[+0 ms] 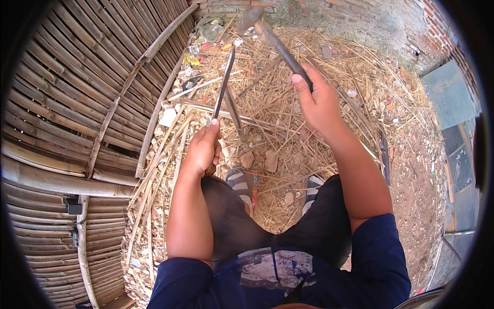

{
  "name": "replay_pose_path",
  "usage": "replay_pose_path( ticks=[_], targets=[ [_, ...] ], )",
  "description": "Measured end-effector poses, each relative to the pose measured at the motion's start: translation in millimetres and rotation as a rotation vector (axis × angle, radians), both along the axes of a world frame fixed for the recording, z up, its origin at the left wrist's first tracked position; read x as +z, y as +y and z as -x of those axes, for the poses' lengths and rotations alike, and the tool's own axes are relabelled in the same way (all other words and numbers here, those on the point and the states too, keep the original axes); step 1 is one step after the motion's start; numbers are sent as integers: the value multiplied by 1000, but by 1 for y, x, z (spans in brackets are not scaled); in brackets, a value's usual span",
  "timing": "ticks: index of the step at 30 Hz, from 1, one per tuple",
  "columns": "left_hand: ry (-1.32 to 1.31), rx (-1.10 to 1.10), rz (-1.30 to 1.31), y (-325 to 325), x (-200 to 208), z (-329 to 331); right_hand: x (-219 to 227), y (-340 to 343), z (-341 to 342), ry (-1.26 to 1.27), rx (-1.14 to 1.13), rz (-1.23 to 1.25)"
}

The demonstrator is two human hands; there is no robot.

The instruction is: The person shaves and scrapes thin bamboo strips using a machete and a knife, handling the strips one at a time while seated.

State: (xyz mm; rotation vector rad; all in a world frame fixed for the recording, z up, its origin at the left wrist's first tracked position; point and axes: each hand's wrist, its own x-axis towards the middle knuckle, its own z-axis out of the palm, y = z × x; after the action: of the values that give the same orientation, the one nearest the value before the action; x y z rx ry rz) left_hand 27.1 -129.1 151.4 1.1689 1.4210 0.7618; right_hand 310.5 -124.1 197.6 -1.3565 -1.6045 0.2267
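Observation:
My left hand [203, 149] is closed around the handle of a long dark blade [224, 82] that points up and away from me. Its edge rests against a thin bamboo strip [234, 114] standing in front of my knees. My right hand [319, 100] is raised higher and grips the dark handle of a hammer [267, 36]. The blurred hammer head sits above and to the right of the blade's tip. Both forearms come up from the lower edge over my dark trousers.
A slatted bamboo panel [77, 103] fills the left side. Dry straw, bamboo slivers and scraps of litter [288, 103] cover the dirt ground. My sandalled feet [239, 183] rest among them. A brick wall [360, 15] runs along the back, with grey slabs [453, 92] at the right.

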Motion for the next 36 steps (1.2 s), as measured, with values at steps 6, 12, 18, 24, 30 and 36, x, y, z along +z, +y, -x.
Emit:
replay_pose_path(
  ticks=[6, 12, 18, 24, 30, 36],
  targets=[
    [-28, -3, 17, 1, -1, -1, -18, 3, 16, -171, 105, 283],
    [-53, -7, 56, 1, -5, -3, -12, -2, 26, -277, 111, 247],
    [-31, -23, 36, 0, -1, -1, -4, -2, 19, 0, 130, -1],
    [-74, -35, 79, 2, -3, -7, -18, 5, 20, -391, 92, 304],
    [-26, -18, 58, -1, -3, -3, -1, -1, 18, -77, 90, 125],
    [-18, -20, 32, 1, -3, -5, -5, -4, 12, -92, 133, 171]
  ],
)
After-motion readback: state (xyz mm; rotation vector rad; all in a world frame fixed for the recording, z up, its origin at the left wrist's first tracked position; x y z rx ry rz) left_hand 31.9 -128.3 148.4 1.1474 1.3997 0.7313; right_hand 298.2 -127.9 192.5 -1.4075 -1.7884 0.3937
